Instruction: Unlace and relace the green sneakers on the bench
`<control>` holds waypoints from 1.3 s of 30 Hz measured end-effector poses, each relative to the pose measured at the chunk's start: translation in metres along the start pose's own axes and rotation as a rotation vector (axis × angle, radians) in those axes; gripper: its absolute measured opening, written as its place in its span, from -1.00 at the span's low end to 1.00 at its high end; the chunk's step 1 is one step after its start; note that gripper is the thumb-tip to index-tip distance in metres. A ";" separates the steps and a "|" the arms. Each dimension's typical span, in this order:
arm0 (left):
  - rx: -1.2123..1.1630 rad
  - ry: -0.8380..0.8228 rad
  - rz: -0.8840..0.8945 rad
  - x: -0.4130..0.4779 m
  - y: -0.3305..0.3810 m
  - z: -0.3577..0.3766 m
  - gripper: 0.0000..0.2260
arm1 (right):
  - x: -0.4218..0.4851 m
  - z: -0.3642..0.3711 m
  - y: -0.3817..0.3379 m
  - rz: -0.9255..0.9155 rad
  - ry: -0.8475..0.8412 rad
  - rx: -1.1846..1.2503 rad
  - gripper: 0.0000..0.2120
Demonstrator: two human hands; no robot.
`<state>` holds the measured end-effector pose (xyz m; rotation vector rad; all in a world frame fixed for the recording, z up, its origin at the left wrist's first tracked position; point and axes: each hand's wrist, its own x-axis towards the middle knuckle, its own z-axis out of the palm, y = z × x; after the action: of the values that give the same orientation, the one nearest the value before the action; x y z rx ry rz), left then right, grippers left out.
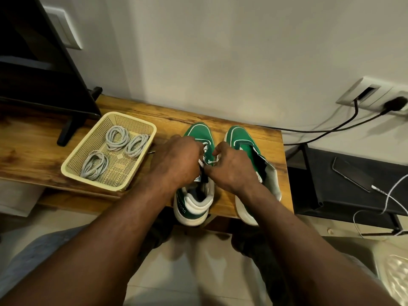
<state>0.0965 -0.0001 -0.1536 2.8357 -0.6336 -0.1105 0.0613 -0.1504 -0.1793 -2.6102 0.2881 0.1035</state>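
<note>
Wooden bench holds green, white-soled sneakers; left hand and right hand fingers pinch one sneaker's white lace.

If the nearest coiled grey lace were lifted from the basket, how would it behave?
Probably floppy: the lace coil lies in loose, uneven loops. Likely light, being thin cord. It may unravel when lifted, since no tie is visible round the loops.

The sneakers are green with white soles (and piping). The perforated basket is cream, its laces grey.
</note>
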 end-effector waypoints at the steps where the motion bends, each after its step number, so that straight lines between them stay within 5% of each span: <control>1: -0.092 0.032 -0.024 0.001 -0.001 -0.001 -0.87 | 0.000 0.001 -0.001 -0.010 0.002 -0.007 -0.54; 6: -0.914 0.056 -0.375 0.008 -0.004 0.000 -0.90 | 0.002 -0.001 -0.002 0.041 -0.023 0.034 -0.58; 10: -1.533 -0.083 -0.769 0.005 -0.004 -0.009 -0.85 | 0.000 -0.004 0.000 0.080 -0.019 0.054 -0.61; 12: -1.507 -0.142 -0.764 0.006 -0.010 -0.017 -0.89 | 0.000 -0.005 0.002 0.090 -0.012 0.071 -0.61; 16: -0.435 -0.150 -0.268 0.005 -0.018 -0.026 -0.93 | 0.000 0.000 0.000 0.099 -0.007 0.133 -0.60; 18: -0.211 -0.143 -0.168 0.002 -0.018 -0.023 -0.88 | 0.000 0.002 -0.002 0.093 -0.006 0.120 -0.60; 20: -0.349 -0.081 -0.169 0.003 -0.016 -0.022 -0.87 | 0.001 0.002 -0.003 0.086 -0.004 0.106 -0.60; 23: -1.137 0.013 -0.419 0.006 -0.008 -0.031 -0.87 | 0.002 0.002 -0.004 0.089 -0.017 0.093 -0.59; 25: -1.374 0.045 -0.537 0.007 -0.013 -0.032 -0.87 | 0.002 0.001 -0.005 0.098 -0.023 0.089 -0.58; 30: -0.385 -0.168 -0.200 0.004 -0.024 -0.028 -0.78 | 0.000 -0.001 -0.005 0.110 -0.023 0.085 -0.59; 33: -0.374 -0.064 -0.171 0.004 -0.016 -0.026 -0.81 | -0.001 -0.001 -0.006 0.118 -0.018 0.083 -0.58; 36: -0.802 0.072 -0.319 0.006 -0.011 -0.028 -0.76 | -0.001 -0.001 -0.009 0.127 -0.028 0.101 -0.60; 39: -1.577 0.157 -0.556 0.011 -0.015 -0.032 -0.80 | 0.000 -0.002 -0.010 0.140 -0.037 0.123 -0.61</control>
<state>0.1169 0.0151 -0.1265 1.3520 0.2799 -0.3001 0.0640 -0.1429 -0.1727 -2.4618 0.4502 0.1765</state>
